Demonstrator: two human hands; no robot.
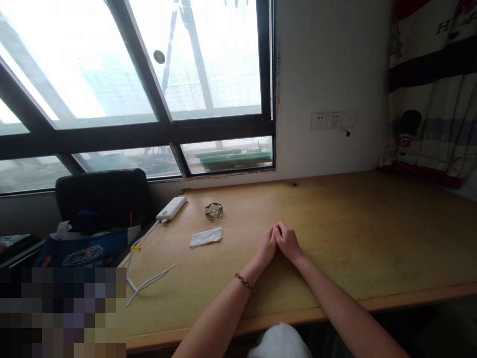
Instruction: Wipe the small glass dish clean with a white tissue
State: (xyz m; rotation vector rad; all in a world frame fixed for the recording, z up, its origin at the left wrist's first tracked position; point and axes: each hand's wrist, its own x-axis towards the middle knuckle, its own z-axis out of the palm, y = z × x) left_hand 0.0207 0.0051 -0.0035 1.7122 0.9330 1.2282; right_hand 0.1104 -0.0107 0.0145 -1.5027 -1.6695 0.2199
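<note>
My left hand and my right hand rest against each other over the middle of the wooden table. Both are closed, with fingers curled inward and meeting at the tips; whatever lies between them, if anything, is hidden. A braided bracelet circles my left wrist. To the left of my hands lies a folded white tissue. Behind the tissue sits a round openwork metal piece, shaped like a small crown.
A white power bank lies by the table's left edge, its white cable trailing forward. Left of the table stands a dark chair with a blue bag. Wall sockets and a patterned curtain are at the right.
</note>
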